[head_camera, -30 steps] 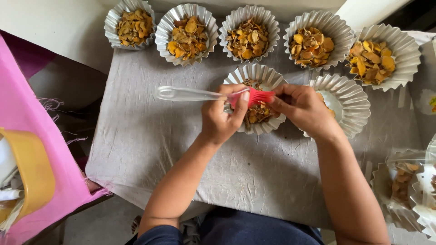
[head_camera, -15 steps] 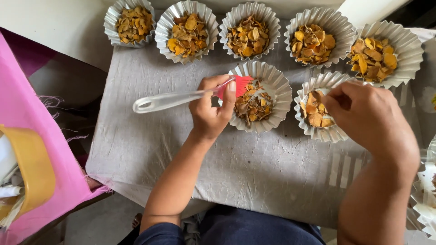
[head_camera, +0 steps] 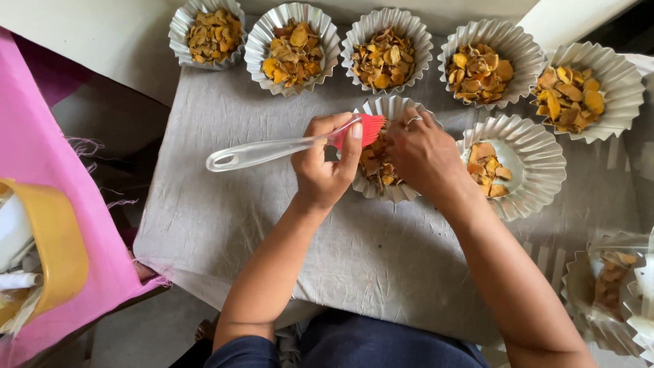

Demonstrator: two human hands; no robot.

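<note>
a: what do i have in front of me, biggest things first?

b: from the head camera i look down on a grey cloth (head_camera: 286,232) spread over a table, with a pink cloth (head_camera: 41,157) along the left edge and a roll of tan tape (head_camera: 51,252) lying on it. five fluted foil cups (head_camera: 477,65) of yellow-orange dried slices stand in a row along the far side. two more foil cups sit nearer: a middle cup (head_camera: 381,174) under my hands and a half-filled cup (head_camera: 538,163) just to its right. a few more, seemingly stacked, sit at the right edge.

a: and the hands?

b: my left hand (head_camera: 323,170) is closed round a silicone pastry brush (head_camera: 272,148), clear handle pointing left, red bristles over the middle cup's near-left rim. my right hand (head_camera: 426,153), a ring on one finger, rests curled over that cup's slices; i cannot tell whether it pinches any.

a: how would i do this well?

b: my judgement: keep the cup steadied with the right hand, and stroke the bristles lightly so slices stay inside the thin foil wall.
</note>
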